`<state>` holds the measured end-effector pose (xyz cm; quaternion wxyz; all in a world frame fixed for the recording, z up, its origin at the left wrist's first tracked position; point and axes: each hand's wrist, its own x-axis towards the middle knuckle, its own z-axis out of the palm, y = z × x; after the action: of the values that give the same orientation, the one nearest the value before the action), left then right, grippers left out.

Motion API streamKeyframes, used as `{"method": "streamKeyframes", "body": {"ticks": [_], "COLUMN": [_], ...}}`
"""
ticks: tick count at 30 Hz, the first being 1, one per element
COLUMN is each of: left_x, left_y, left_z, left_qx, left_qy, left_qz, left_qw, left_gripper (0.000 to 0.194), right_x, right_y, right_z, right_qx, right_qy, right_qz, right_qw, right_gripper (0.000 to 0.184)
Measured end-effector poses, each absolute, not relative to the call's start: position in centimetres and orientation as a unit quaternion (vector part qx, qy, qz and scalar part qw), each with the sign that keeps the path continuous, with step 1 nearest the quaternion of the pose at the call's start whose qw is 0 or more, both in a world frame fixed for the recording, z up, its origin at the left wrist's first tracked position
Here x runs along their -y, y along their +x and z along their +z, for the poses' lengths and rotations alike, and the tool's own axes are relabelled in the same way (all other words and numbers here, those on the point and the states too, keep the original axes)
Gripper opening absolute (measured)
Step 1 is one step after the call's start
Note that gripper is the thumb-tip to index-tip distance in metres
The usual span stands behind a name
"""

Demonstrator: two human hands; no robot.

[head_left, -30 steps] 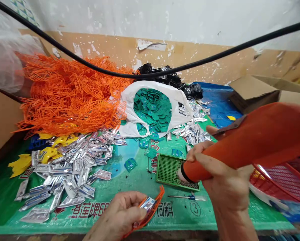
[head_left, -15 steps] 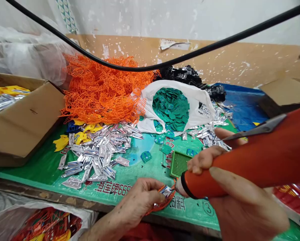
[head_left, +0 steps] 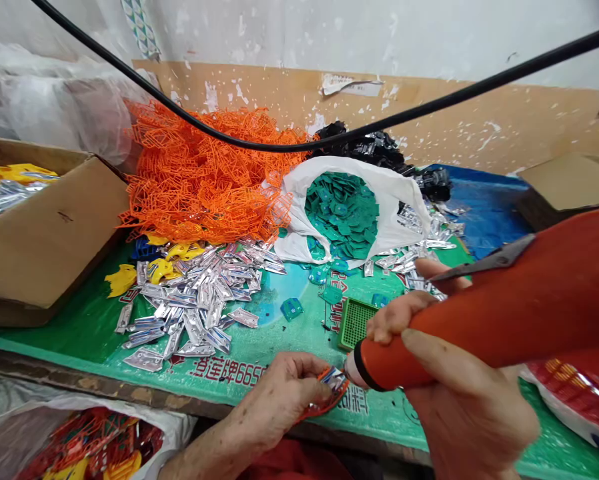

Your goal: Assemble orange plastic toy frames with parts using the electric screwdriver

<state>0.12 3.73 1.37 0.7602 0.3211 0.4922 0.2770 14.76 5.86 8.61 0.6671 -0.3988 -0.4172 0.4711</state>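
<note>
The fingers (head_left: pixel 307 375) of the left hand (head_left: pixel 274 407) were pinched on a thin orange plastic frame (head_left: pixel 312 413) carrying a silver foil piece (head_left: pixel 335 379); both looked light and flexible, probably easiest to hold by the frame's edge. The right hand (head_left: pixel 454 393) was clenched around a tapered orange-red tool (head_left: pixel 494 320), its pale tip (head_left: pixel 350 370) beside the frame. Fingers hid most of the frame; whether the tip touched it was unclear.

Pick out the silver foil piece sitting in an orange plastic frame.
The silver foil piece in the left hand, against the orange plastic frame; the silver pieces beside it lie loose on the green mat.
</note>
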Motion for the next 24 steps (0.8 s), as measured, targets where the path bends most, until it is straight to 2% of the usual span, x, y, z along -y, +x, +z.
{"method": "streamKeyframes", "body": {"ticks": [7, 12, 18, 24], "left_x": [-3.5, -3.3, -3.1, -2.9], "left_y": [0.2, 0.4, 0.7, 1.0], "left_z": [1.3, 1.2, 1.2, 1.0], "left_qx": [-0.489, -0.487, -0.486, -0.486], "left_qy": [0.316, 0.3, 0.277, 0.263], "left_qz": [0.283, 0.292, 0.312, 0.333], "left_qw": [0.762, 0.766, 0.768, 0.764], "left_gripper": [0.012, 0.014, 0.009, 0.011], "right_x": [-5.6, -4.9, -4.6, -4.5], "right_y": [15.0, 15.1, 14.9, 14.7], "right_z": [8.1, 7.5, 7.0, 6.6], "right_qx": [0.465, 0.503, 0.546, 0.581], "right_qy": [-0.419, -0.416, -0.434, -0.448], "right_qz": [0.444, 0.432, 0.403, 0.352], "right_qw": [0.641, 0.622, 0.593, 0.582], "right_gripper": [0.031, 0.046, 0.024, 0.038]}}
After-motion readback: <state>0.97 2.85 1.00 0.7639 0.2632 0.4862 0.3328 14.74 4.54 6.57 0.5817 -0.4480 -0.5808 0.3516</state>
